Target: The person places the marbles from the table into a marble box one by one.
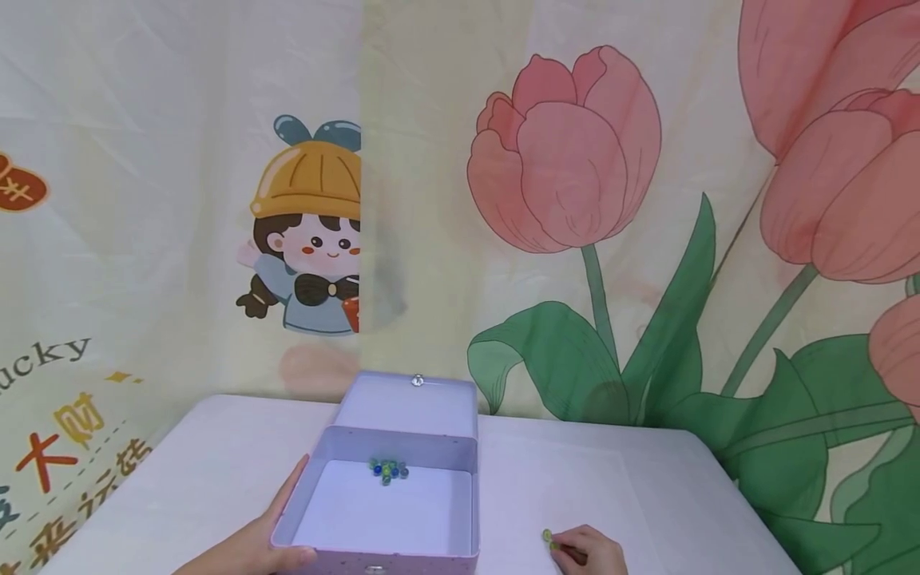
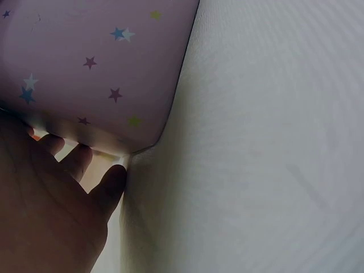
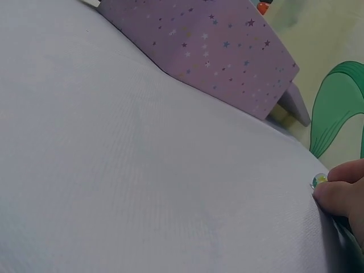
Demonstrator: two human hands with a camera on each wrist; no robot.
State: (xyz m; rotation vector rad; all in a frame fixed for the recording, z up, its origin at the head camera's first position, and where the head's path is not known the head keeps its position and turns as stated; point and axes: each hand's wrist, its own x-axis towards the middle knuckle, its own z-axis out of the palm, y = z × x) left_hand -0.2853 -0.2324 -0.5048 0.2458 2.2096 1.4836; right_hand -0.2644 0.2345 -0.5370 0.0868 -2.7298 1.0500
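Observation:
A lilac tin box (image 1: pixel 474 511) with its lid (image 1: pixel 406 403) tipped back stands on the table; small stars dot its outer wall (image 2: pixel 85 62). Inside, toward the back, lies a cluster of green and blue glass marbles (image 1: pixel 388 469). My left hand (image 1: pixel 262 535) grips the front left corner of the box, thumb over the front rim and fingers along the side wall. To the right of the box, my right hand (image 1: pixel 591 551) pinches a clear marble with yellow-green inside (image 3: pixel 319 180) between thumb and forefinger, low over the table.
A white cloth covers the table (image 1: pixel 647 495). Behind it hangs a printed curtain with pink tulips (image 1: pixel 568 160) and a cartoon child (image 1: pixel 309 239). A small metal clasp (image 1: pixel 418 381) sits on the lid's edge.

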